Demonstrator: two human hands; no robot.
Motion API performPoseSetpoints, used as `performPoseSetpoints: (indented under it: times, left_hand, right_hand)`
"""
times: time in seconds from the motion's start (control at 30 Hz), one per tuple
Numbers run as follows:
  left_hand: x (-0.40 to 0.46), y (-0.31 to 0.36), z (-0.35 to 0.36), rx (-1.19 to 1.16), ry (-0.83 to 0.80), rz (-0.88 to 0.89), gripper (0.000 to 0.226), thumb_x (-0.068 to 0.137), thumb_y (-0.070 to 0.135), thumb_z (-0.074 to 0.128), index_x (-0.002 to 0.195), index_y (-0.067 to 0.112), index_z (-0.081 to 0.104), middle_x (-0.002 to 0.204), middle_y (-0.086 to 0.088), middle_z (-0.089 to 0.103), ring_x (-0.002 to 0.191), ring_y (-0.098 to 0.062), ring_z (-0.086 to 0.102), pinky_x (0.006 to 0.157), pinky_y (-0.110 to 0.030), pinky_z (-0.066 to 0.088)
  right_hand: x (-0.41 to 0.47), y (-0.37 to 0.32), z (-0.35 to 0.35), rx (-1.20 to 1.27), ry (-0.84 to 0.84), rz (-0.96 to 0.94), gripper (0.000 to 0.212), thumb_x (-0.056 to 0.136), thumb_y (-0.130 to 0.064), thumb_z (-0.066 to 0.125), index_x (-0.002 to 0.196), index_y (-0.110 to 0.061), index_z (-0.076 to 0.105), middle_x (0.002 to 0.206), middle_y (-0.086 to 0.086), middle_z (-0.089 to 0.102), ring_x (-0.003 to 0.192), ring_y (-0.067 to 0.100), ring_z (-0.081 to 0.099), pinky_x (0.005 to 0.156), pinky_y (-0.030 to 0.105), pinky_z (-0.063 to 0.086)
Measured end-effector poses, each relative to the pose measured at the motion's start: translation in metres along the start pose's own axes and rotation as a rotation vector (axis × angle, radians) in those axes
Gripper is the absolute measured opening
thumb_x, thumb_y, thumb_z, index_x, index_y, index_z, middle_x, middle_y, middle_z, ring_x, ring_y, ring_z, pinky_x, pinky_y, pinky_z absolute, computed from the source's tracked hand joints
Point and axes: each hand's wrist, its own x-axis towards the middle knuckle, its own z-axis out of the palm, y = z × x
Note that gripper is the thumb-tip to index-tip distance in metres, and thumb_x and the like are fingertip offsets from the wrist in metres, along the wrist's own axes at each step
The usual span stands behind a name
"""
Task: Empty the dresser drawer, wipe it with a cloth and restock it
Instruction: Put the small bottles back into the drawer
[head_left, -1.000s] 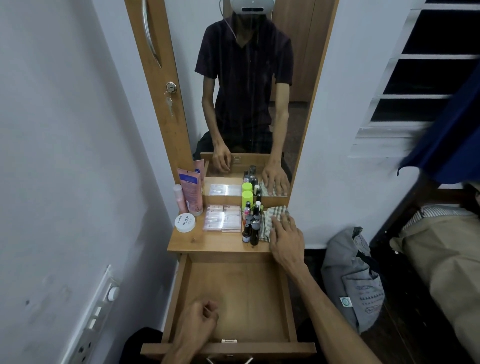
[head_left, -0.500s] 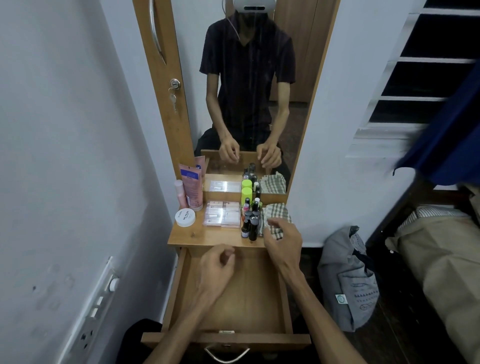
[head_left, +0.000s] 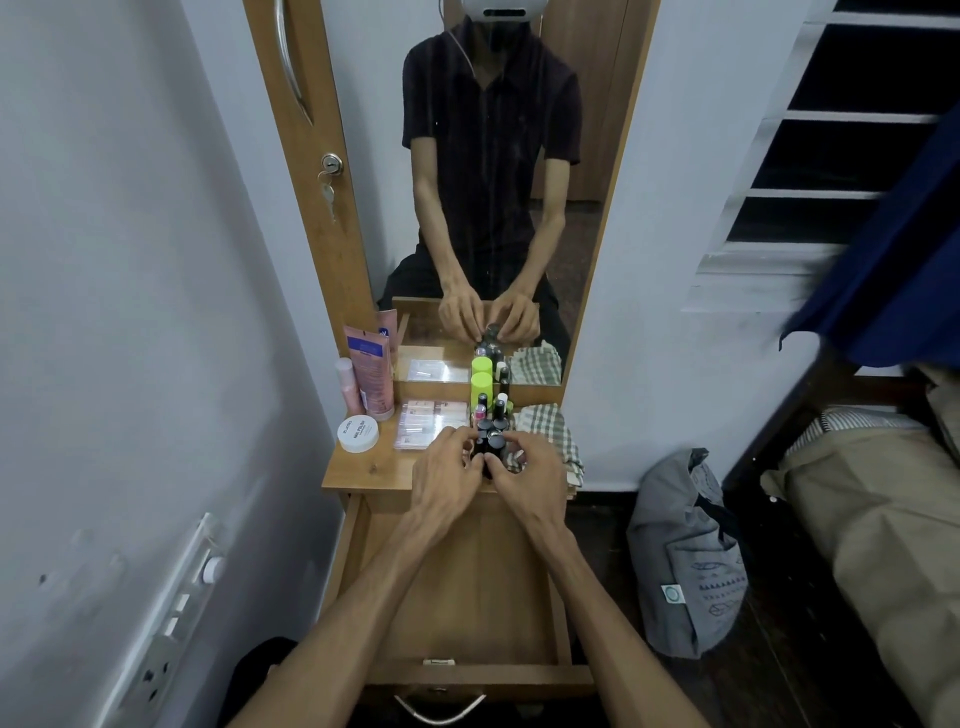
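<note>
From my remote seat I see both hands meeting over the cluster of small dark bottles on the dresser top, at about twelve o'clock from the open drawer. The left hand comes in from seven o'clock with its fingers curled against the left side of the nearest bottles; the right hand comes in from five o'clock, thumb and fingers curled round the right side — together they cup the front bottles between them, though I cannot tell exactly which bottle each finger pinches. The bottles stand upright, caps up, in a row whose long axis runs toward twelve o'clock, ending at the tall lime-green bottle by the mirror. The checked cloth lies just beside the bottles at three o'clock, partly under the right hand. At nine o'clock lie the flat clear packets, then the white jar and the pink tube standing by the mirror frame. The drawer is pulled out toward six o'clock, its wooden floor bare under my forearms — the wall hems it on the left, a grey bag sits on the floor at the right.
</note>
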Motion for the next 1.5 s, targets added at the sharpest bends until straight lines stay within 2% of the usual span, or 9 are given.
performPoseSetpoints:
  times: [0.23,0.5,0.6,0.7,0.87,0.97,1.07,1.3,1.5]
  left_hand:
    - [-0.005,0.001,0.000,-0.031,0.058,-0.011,0.013,0.087,0.030,0.069,0.098,0.024,0.065,0.100,0.010,0.065,0.079,-0.013,0.062,0.070,-0.031,0.047]
    - [-0.038,-0.005,0.005,-0.194,0.098,-0.017,0.015,0.081,0.030,0.075,0.085,0.029,0.061,0.087,0.015,0.065,0.066,-0.004,0.060,0.066,-0.032,0.052]
    - [-0.054,-0.006,0.007,-0.227,0.102,0.013,0.016,0.081,0.027,0.077,0.082,0.029,0.062,0.084,0.015,0.065,0.068,-0.002,0.060,0.065,-0.027,0.050]
    - [-0.067,-0.011,0.015,-0.217,0.089,0.046,0.020,0.079,0.025,0.079,0.080,0.030,0.060,0.081,0.014,0.062,0.070,-0.003,0.058,0.060,-0.013,0.043]
    - [-0.078,-0.016,0.036,-0.231,0.027,0.005,0.017,0.074,0.021,0.079,0.079,0.025,0.064,0.070,0.011,0.060,0.065,-0.006,0.057,0.061,-0.027,0.049]
    - [-0.080,-0.015,0.048,-0.203,-0.035,-0.031,0.014,0.075,0.022,0.078,0.079,0.025,0.065,0.069,0.012,0.063,0.067,-0.003,0.059,0.063,-0.027,0.050]
    - [-0.080,-0.012,0.057,-0.160,-0.090,-0.071,0.012,0.078,0.025,0.077,0.085,0.026,0.068,0.074,0.013,0.066,0.069,-0.005,0.060,0.066,-0.029,0.052]
    - [-0.071,-0.003,0.074,-0.107,-0.098,-0.141,0.013,0.082,0.028,0.074,0.095,0.027,0.071,0.082,0.014,0.069,0.082,-0.012,0.067,0.069,-0.027,0.048]
    - [-0.059,-0.007,0.087,-0.086,-0.053,-0.159,0.017,0.084,0.028,0.073,0.101,0.026,0.074,0.091,0.010,0.075,0.089,-0.017,0.070,0.073,-0.031,0.053]
  right_hand:
    - [-0.003,-0.003,0.001,0.036,0.012,0.024,0.023,0.080,-0.032,0.080,0.101,-0.025,0.074,0.091,-0.013,0.069,0.086,0.006,0.061,0.078,0.022,0.048]
    - [-0.033,0.006,-0.009,0.087,0.019,0.025,0.022,0.080,-0.031,0.081,0.099,-0.024,0.075,0.090,-0.015,0.070,0.083,0.003,0.063,0.074,0.024,0.055]
    - [-0.047,0.013,-0.013,0.075,0.014,0.021,0.022,0.080,-0.033,0.081,0.099,-0.025,0.075,0.090,-0.015,0.070,0.082,0.001,0.063,0.074,0.018,0.052]
    - [-0.061,0.020,-0.017,0.046,0.001,0.021,0.021,0.079,-0.031,0.082,0.097,-0.025,0.075,0.087,-0.017,0.068,0.080,-0.003,0.062,0.073,0.011,0.047]
    - [-0.075,0.037,-0.021,-0.032,-0.038,0.030,0.021,0.077,-0.033,0.081,0.096,-0.028,0.072,0.086,-0.019,0.066,0.078,-0.003,0.061,0.072,0.014,0.049]
    - [-0.080,0.051,-0.020,-0.073,-0.082,0.080,0.022,0.077,-0.035,0.081,0.097,-0.029,0.072,0.088,-0.018,0.067,0.080,0.000,0.061,0.072,0.015,0.049]
    - [-0.080,0.062,-0.019,-0.121,-0.102,0.138,0.023,0.076,-0.038,0.079,0.097,-0.032,0.072,0.089,-0.017,0.068,0.082,0.001,0.059,0.070,0.010,0.041]
    - [-0.067,0.076,-0.012,-0.232,-0.101,0.115,0.029,0.077,-0.034,0.077,0.105,-0.027,0.075,0.097,-0.010,0.071,0.092,0.012,0.061,0.075,0.024,0.048]
    - [-0.057,0.080,-0.002,-0.274,-0.080,0.138,0.023,0.077,-0.034,0.076,0.100,-0.031,0.076,0.082,-0.010,0.067,0.081,0.012,0.063,0.065,0.026,0.047]
